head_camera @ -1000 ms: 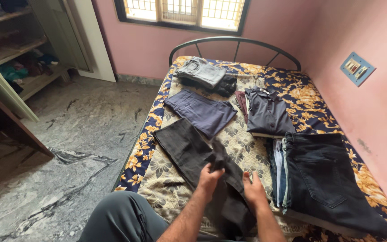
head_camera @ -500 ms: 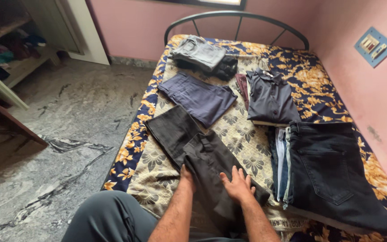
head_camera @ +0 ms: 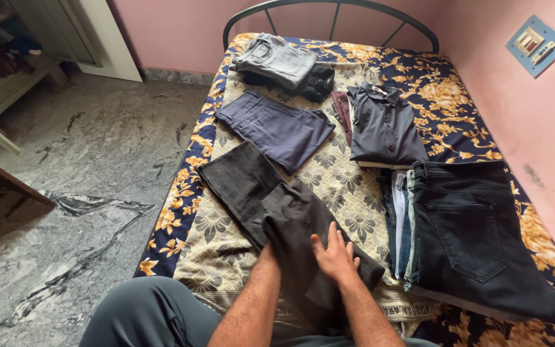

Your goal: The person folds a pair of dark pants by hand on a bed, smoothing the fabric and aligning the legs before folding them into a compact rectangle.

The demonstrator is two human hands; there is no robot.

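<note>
Bed with navy-and-gold floral sheet [head_camera: 444, 96] | done: black denim jeans stack [head_camera: 470, 231], dark collared shirt [head_camera: 383, 125], navy trousers [head_camera: 274, 125], grey folded jeans [head_camera: 274, 58] | left: dark charcoal trousers [head_camera: 252, 186] half-folded, near edge | right hand [head_camera: 335, 257] flat, pressing | left hand [head_camera: 268, 252] mostly hidden, grip unclear.

A floral-sheeted bed [head_camera: 444, 103] carries folded trousers [head_camera: 271, 128], a shirt [head_camera: 383, 128] and stacked jeans [head_camera: 470, 231].

We see charcoal trousers [head_camera: 271, 212] on a beige sheet [head_camera: 348, 193] patterned with dark flowers, bordered navy with orange blooms. Navy trousers [head_camera: 276, 128], a slate shirt [head_camera: 383, 128] and black jeans [head_camera: 476, 238] lie by pink walls [head_camera: 534, 122].
</note>
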